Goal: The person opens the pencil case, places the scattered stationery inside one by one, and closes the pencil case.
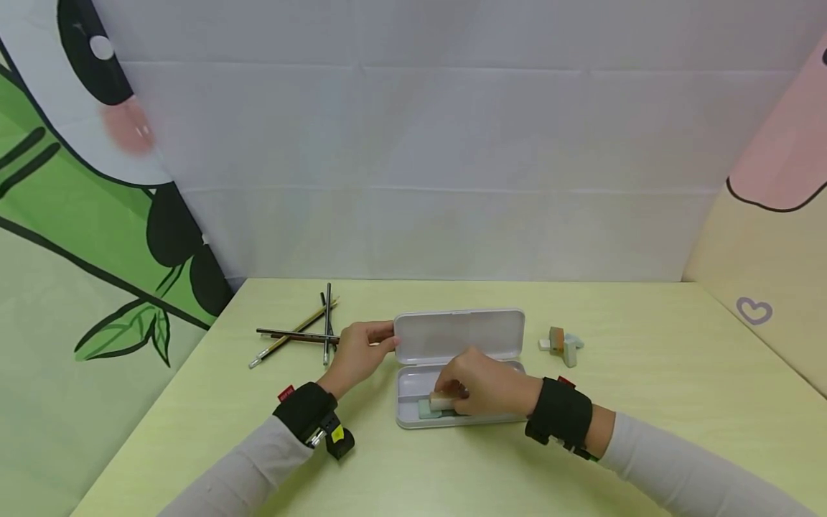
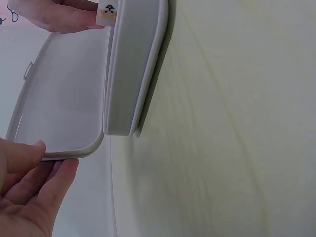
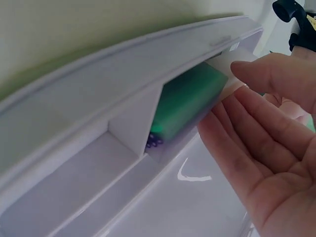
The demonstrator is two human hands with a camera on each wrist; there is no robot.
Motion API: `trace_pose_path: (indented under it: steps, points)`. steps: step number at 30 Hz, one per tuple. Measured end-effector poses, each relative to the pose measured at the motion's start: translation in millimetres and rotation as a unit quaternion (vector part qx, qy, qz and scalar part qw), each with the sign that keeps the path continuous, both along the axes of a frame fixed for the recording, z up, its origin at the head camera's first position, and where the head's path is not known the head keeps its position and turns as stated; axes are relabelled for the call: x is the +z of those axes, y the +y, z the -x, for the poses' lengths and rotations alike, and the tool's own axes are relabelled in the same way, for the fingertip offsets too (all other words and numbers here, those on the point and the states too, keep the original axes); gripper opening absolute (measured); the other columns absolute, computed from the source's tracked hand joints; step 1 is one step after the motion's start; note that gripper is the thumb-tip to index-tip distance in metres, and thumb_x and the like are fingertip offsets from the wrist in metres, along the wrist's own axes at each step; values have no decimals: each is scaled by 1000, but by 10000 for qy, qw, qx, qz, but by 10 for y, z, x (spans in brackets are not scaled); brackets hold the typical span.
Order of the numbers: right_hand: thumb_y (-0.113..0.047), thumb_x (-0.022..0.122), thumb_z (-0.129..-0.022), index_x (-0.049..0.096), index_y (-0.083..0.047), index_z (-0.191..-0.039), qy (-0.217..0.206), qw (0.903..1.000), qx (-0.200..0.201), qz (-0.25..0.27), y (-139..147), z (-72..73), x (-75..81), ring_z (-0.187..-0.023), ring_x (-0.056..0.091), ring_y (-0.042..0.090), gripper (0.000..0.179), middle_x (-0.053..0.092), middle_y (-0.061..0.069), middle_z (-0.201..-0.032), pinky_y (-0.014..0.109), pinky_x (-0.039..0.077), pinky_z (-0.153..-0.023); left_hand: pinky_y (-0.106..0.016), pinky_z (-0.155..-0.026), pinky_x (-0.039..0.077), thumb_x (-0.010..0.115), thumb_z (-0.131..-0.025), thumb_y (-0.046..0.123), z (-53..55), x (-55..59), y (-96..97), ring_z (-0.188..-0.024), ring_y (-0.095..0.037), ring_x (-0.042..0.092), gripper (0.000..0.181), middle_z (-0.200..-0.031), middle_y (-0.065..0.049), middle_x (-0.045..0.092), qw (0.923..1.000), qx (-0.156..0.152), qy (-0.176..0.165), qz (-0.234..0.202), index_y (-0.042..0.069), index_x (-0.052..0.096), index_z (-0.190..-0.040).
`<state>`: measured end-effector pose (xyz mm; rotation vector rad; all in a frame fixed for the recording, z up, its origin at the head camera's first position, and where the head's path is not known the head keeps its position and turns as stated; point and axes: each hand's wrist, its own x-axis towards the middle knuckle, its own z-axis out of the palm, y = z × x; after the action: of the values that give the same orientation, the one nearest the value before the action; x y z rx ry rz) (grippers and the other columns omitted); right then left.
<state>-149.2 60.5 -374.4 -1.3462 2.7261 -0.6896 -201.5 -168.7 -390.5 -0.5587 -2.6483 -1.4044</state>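
A pale pencil case (image 1: 408,422) lies on the table with its lid (image 1: 459,336) raised. At the lid's left edge, my left hand (image 1: 357,350) pinches the rim between thumb and fingers (image 2: 59,182). My right hand (image 1: 487,384) reaches over the tray and pinches a small cream eraser (image 1: 442,401) at the tray's front side. A printed cartoon face shows on this eraser (image 2: 106,14) in the left wrist view. Inside a compartment, a green eraser (image 3: 190,101) sits right beside the pinched one. The right palm faces the tray's inside.
Several pencils (image 1: 293,336) lie crossed on the table left of the case, close behind my left hand. To the right rests a small cluster of erasers (image 1: 568,348), brown, white and pale green. A white backdrop (image 1: 465,179) stands along the table's far edge.
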Motion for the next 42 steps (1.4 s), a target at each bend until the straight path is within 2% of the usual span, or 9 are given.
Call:
trace_pose_path:
  steps: [4, 14, 25, 30, 33, 36, 38, 42]
  points:
    - [1, 70, -78, 76, -8, -90, -44, 9999, -93, -75, -12, -5, 2, -63, 55, 3, 17, 71, -3, -76, 9, 42, -60, -35, -78, 60, 67, -88, 6, 1, -4, 2, -98, -30, 71, 30, -103, -17, 74, 10000, -2, -10, -1, 2, 69, -117]
    - [2, 70, -77, 77, -8, -88, -72, 9997, -220, -5, -20, -23, -39, -66, 57, 5, 17, 71, -3, -77, 10, 44, -62, -36, -77, 60, 67, -87, 5, -1, 1, 2, -98, -31, 71, 30, -102, -17, 74, 9999, -29, 94, -17, 1, 68, -117]
    - [2, 69, -76, 76, -7, -84, 97, 9993, -348, 98, -18, -51, -58, -62, 50, 5, 14, 68, -2, -72, 11, 39, -58, -36, -78, 59, 67, -87, 5, 6, -8, 2, -97, -30, 71, 30, -102, -17, 74, 9999, -30, 154, 14, 1, 68, -117]
    - [-2, 71, -78, 76, -7, -88, 196, 9990, -395, -19, 97, -44, -76, -69, 56, 6, 12, 71, 0, -78, 13, 44, -64, -36, -79, 59, 67, -87, 5, 6, -21, 14, -97, -30, 71, 30, -102, -18, 74, 9999, -10, 163, 19, 1, 68, -117]
    - [-7, 73, -81, 75, -7, -97, 141, 9984, -548, -73, 243, -51, -29, -80, 65, 11, 17, 73, 2, -90, 19, 52, -72, -36, -79, 59, 67, -87, 4, 13, -31, 26, -96, -30, 72, 30, -102, -18, 74, 9999, -14, 171, 13, 0, 68, -117]
    - [-9, 74, -81, 74, -6, -102, 69, 9977, -677, 23, 406, -43, 90, -88, 68, 18, 21, 74, 6, -97, 26, 56, -78, -35, -78, 59, 67, -87, 4, 28, -33, 36, -96, -30, 72, 30, -103, -19, 74, 9998, -28, 202, -17, 0, 68, -117]
    - [-9, 75, -80, 74, -5, -100, 122, 9974, -691, 151, 514, -16, 190, -86, 69, 20, 21, 74, 7, -96, 28, 58, -77, -35, -79, 59, 67, -87, 4, 41, -29, 41, -96, -30, 72, 30, -103, -19, 74, 9997, -26, 226, -27, 0, 68, -117]
    - [-10, 78, -77, 75, -6, -97, 305, 9952, -920, 154, 745, 60, 359, -81, 70, 15, 20, 75, 4, -92, 26, 59, -74, -35, -78, 60, 67, -87, 5, 59, -26, 58, -95, -30, 72, 30, -102, -19, 74, 9997, 6, 246, 12, 0, 68, -117]
